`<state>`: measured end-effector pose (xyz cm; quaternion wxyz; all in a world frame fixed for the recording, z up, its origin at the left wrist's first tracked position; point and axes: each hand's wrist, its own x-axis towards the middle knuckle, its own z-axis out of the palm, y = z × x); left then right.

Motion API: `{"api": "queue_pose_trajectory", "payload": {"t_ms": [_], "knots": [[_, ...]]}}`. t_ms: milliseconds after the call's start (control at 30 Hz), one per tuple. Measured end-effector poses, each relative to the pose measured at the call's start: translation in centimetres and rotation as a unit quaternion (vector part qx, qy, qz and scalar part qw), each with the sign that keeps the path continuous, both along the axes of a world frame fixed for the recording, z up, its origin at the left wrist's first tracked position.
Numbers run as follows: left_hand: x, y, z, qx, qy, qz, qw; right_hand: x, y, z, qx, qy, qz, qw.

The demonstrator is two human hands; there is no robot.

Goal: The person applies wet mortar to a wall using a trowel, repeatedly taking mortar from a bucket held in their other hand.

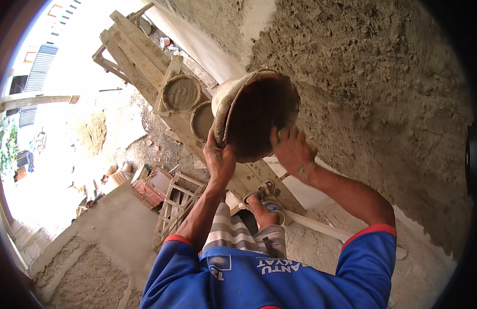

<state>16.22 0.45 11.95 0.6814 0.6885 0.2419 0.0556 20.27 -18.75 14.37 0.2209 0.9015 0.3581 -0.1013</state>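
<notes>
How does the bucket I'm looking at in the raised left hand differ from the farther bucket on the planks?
The raised bucket is tilted, gripped at its rim by the left hand; the farther bucket stands on the planks. The raised bucket's inside looks dark, its contents unclear; the farther bucket shows grey mix near its rim. Both have round mouths.

The single view looks from the person's head, facing steeply down over the blue shirt at the hands and the bucket, which sit close to the lens near the middle. Its wide fisheye field runs along the plank platform, whose near end lies below the centre and far end recedes to the upper left, while the rough wall fills the right.
</notes>
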Motion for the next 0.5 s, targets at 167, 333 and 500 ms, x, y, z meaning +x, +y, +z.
{"api": "queue_pose_trajectory", "payload": {"t_ms": [167, 333, 500], "knots": [[0.1, 2.0, -0.6, 0.023, 0.004, -0.003, 1.0, 1.1, -0.7, 3.1, 0.029, 0.033, -0.014, 0.999], [-0.4, 1.0, -0.3, 0.142, -0.076, -0.027, 0.987, 4.3, 0.5, 5.1, -0.029, -0.039, -0.103, 0.993], [0.6, -0.2, 1.9, 0.234, 0.035, -0.048, 0.97, 5.9, 0.8, 0.0, 0.081, 0.096, -0.11, 0.986]]}}
